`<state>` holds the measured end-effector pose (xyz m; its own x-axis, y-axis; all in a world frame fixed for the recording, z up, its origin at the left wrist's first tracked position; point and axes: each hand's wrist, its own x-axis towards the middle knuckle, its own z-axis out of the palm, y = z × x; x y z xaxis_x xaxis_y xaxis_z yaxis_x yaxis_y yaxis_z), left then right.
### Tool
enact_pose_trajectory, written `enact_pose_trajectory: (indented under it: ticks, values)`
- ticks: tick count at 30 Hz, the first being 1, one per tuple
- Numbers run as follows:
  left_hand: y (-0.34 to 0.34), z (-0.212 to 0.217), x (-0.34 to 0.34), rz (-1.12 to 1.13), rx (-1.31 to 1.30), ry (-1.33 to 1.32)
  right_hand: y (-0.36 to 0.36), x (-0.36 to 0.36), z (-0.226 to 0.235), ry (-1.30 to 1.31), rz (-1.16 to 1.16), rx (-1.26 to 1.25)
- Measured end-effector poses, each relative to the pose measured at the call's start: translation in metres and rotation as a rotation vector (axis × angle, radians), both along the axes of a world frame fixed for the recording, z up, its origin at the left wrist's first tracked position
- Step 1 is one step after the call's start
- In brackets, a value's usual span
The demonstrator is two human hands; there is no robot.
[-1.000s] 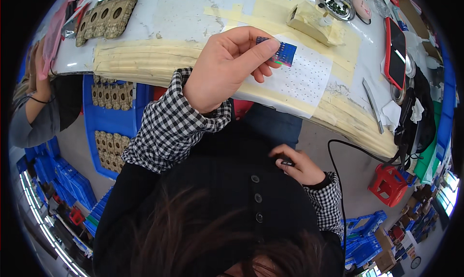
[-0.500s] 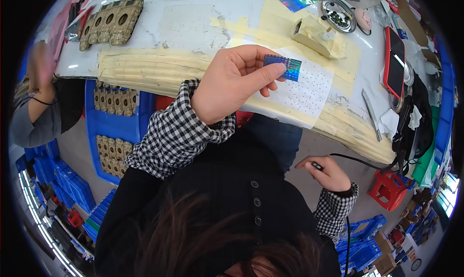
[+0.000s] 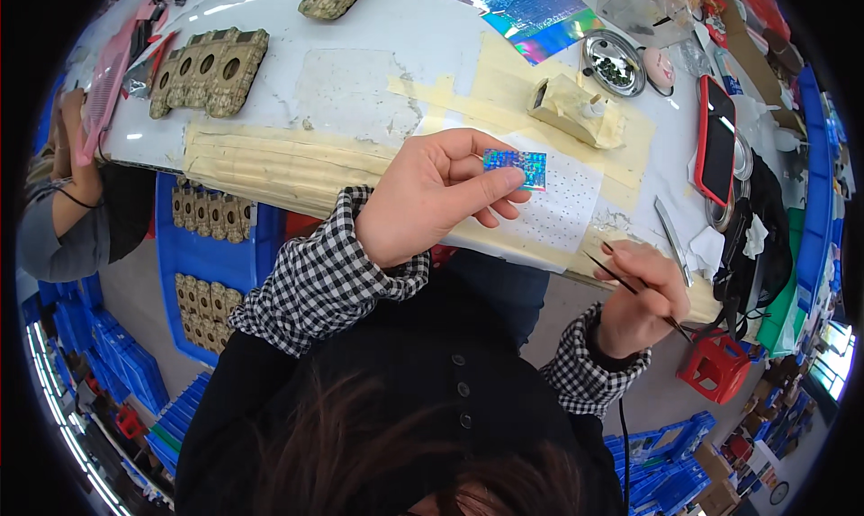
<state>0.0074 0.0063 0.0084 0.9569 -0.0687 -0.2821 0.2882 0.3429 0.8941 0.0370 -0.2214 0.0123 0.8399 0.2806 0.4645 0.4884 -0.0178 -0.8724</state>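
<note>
Left hand [image 3: 430,201]: raised over the table [image 3: 360,84], fingers [image 3: 490,185] pinched shut on a small holographic square [image 3: 516,167], thumb on top, forefinger beneath, the rest curled loosely under.
Holographic square: held flat and roughly level, blue-green sheen facing up, jutting out past the fingertips, just above a white dotted sheet [image 3: 562,206].
Right hand [image 3: 643,305]: low at the near table edge, fingers closed round a thin dark pick [image 3: 630,287] in a pen grip, tip slanting up and leftward toward the dotted sheet, well short of the square.
Beyond the fingers: tape-wrapped block [image 3: 576,109] with a small white nub, a metal dish [image 3: 614,63] of dark beads, sheets of iridescent film [image 3: 540,21].
Right of the fingers: a red-cased phone [image 3: 717,138] lying flat, a metal strip [image 3: 672,242], crumpled white scraps.
Left of the fingers: ribbed masking-tape padding [image 3: 270,161] along the table edge, tan perforated pieces [image 3: 207,71] farther off.
Technique, as judged: square best kept steady and level, gripped by one edge only so the face stays free; pick best brought in shallow, wrist braced on the table edge.
Risk, as judged: shiny face likely to smudge or crease under a hard pinch; pick tip liable to scratch the film.
Nearby: another person's sleeve [image 3: 54,237] at far left, apart from the work.
</note>
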Motion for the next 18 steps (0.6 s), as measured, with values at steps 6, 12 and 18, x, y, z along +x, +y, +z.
enact_pose_trajectory:
  ticks: [6, 12, 18]
  values:
    - [0.001, 0.000, 0.000, -0.023, -0.030, 0.037, 0.038, 0.011, -0.005, -0.178, 0.001, -0.247]
    - [0.001, -0.004, 0.001, -0.022, -0.031, 0.019, 0.043, 0.019, -0.017, -0.451, 0.058, -0.344]
    - [-0.001, -0.004, 0.001, -0.010, 0.001, 0.008, 0.044, 0.018, -0.018, -0.492, 0.020, -0.380]
